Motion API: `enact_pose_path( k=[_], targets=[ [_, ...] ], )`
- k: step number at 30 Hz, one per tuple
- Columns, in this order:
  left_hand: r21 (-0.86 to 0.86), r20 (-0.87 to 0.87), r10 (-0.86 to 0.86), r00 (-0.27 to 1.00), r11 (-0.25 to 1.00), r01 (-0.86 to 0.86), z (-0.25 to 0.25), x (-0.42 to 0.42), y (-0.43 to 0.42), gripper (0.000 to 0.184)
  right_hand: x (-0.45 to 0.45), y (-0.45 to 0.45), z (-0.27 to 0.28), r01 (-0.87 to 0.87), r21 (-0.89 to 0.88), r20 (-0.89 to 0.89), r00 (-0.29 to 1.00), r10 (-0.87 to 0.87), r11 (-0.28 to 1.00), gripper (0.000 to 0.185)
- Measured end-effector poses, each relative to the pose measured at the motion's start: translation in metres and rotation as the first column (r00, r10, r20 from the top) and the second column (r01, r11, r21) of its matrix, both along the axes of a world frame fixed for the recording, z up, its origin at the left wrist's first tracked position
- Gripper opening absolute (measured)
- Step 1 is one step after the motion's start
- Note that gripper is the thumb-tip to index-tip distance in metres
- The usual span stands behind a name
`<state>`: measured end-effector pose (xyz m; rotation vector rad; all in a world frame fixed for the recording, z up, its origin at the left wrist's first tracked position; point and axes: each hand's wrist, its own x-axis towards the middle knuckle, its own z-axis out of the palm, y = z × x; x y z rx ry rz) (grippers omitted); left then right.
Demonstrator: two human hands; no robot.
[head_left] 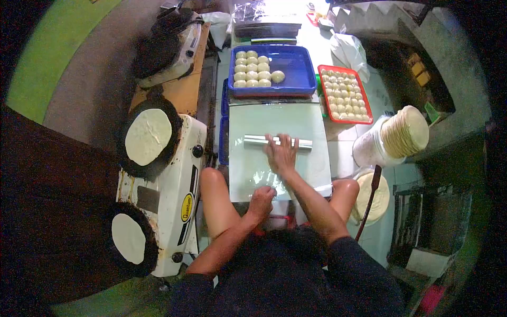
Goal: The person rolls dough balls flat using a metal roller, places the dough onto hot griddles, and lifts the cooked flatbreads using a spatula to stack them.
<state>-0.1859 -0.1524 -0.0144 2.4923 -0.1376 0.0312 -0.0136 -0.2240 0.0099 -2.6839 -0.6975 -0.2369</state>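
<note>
A metal rolling pin (257, 140) is lying crosswise on the bench (274, 116), its long axis running left to right; the right hand (282, 157), the nearer, is resting over it with fingers spread; the left hand (261, 202) is sitting curled at the near edge, the pin lying beyond; whether it is gripping anything, I cannot tell.

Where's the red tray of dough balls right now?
In the head view, the red tray of dough balls is right of centre, just right of the blue tray and beyond the white bucket.
</note>
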Motion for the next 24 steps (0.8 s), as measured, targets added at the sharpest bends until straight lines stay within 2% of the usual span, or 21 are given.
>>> enact_pose_path(
  k=[1, 2, 4, 5, 7, 9, 10, 13, 14, 17, 18, 21, 22, 24],
  targets=[
    [0.013, -0.001, 0.01, 1.0, 1.0, -0.01, 0.002, -0.002, -0.002, 0.026, 0.012, 0.008, -0.007, 0.049, 0.024, 0.068, 0.996, -0.051, 0.999, 0.041],
    [0.03, 0.004, 0.016, 1.0, 0.999, -0.016, 0.005, -0.002, -0.002, 0.026, 0.017, 0.008, -0.013, 0.051, 0.106, 0.129, 0.99, -0.064, 0.993, 0.044],
    [0.058, 0.062, 0.009, 0.998, 0.998, -0.013, -0.002, 0.0, -0.001, 0.026, 0.02, 0.005, -0.013, 0.032, 0.289, 0.038, 0.998, -0.045, 0.957, 0.049],
    [0.071, 0.044, 0.004, 0.999, 0.997, -0.007, -0.007, 0.001, -0.002, 0.026, 0.019, -0.001, -0.014, 0.028, 0.384, -0.108, 0.994, 0.015, 0.923, 0.051],
    [0.095, 0.0, -0.009, 1.0, 0.995, 0.009, -0.012, 0.0, -0.002, 0.026, 0.01, -0.013, 0.002, 0.007, 0.347, -0.273, 0.958, 0.093, 0.938, 0.052],
    [0.099, -0.004, -0.003, 1.0, 0.995, 0.003, -0.014, 0.001, -0.002, 0.024, -0.001, -0.019, 0.022, -0.07, 0.086, -0.325, 0.941, 0.095, 0.994, 0.051],
    [0.102, -0.008, -0.001, 1.0, 0.995, 0.001, -0.014, 0.0, -0.002, 0.023, 0.0, -0.016, 0.011, -0.117, 0.05, -0.274, 0.954, 0.126, 0.992, 0.044],
    [0.106, 0.034, -0.023, 0.999, 0.994, 0.019, -0.009, -0.001, 0.0, 0.021, -0.01, -0.016, -0.005, -0.015, 0.097, -0.089, 0.996, 0.023, 0.995, 0.045],
    [0.112, 0.03, -0.012, 0.999, 0.994, 0.009, -0.007, 0.0, 0.0, 0.021, -0.006, -0.015, -0.012, 0.007, 0.069, 0.022, 1.0, -0.009, 0.998, 0.047],
    [0.109, 0.019, -0.013, 1.0, 0.994, 0.01, -0.015, 0.0, 0.0, 0.021, -0.005, -0.02, 0.028, 0.027, 0.105, -0.244, 0.97, -0.001, 0.994, 0.048],
    [0.099, 0.023, -0.018, 1.0, 0.995, 0.015, -0.016, 0.0, 0.0, 0.021, 0.0, -0.018, 0.026, -0.005, 0.144, -0.221, 0.975, 0.037, 0.99, 0.052],
    [0.042, -0.005, -0.04, 0.999, 0.998, 0.041, -0.016, 0.001, 0.003, 0.026, 0.001, -0.013, 0.021, -0.042, 0.054, -0.273, 0.96, 0.055, 0.998, 0.063],
    [0.017, -0.024, -0.046, 0.999, 0.999, 0.047, -0.016, 0.002, 0.005, 0.029, 0.004, -0.008, 0.016, -0.002, 0.037, -0.112, 0.994, 0.006, 0.999, 0.048],
    [0.049, -0.042, -0.047, 0.998, 0.998, 0.049, -0.006, 0.002, 0.004, 0.032, 0.017, -0.007, 0.0, -0.004, 0.018, -0.064, 0.998, 0.005, 1.0, 0.036]
  ],
)
